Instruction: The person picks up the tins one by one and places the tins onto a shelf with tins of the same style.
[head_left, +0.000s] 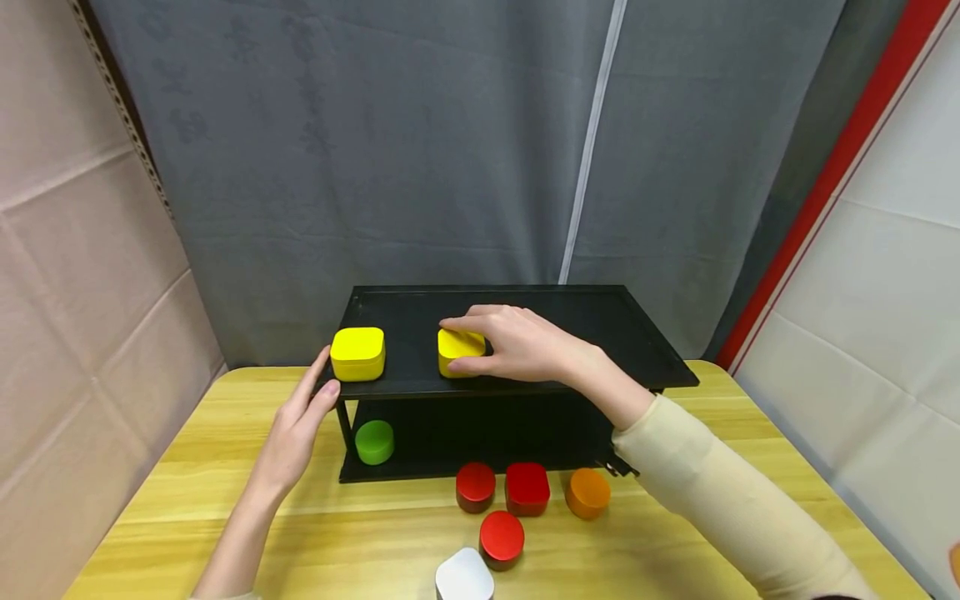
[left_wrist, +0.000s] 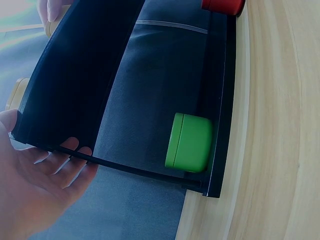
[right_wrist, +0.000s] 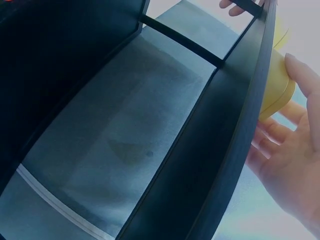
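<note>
Yellow boxes: two on the black rack's top shelf, the left yellow box at its left end, the right yellow box nearer the middle.
Right hand: one, thumb and fingers pinching the right yellow box.
Left hand: one, thumb and bent fingers gripping the rack's left end.
Lower shelf: one green box.
Table: two round red boxes, one square red box, one orange box, one white box.

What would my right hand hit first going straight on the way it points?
Your right hand, gripping one yellow box, would probably meet the other yellow box, leftward on the black shelf; depth is unclear.
</note>
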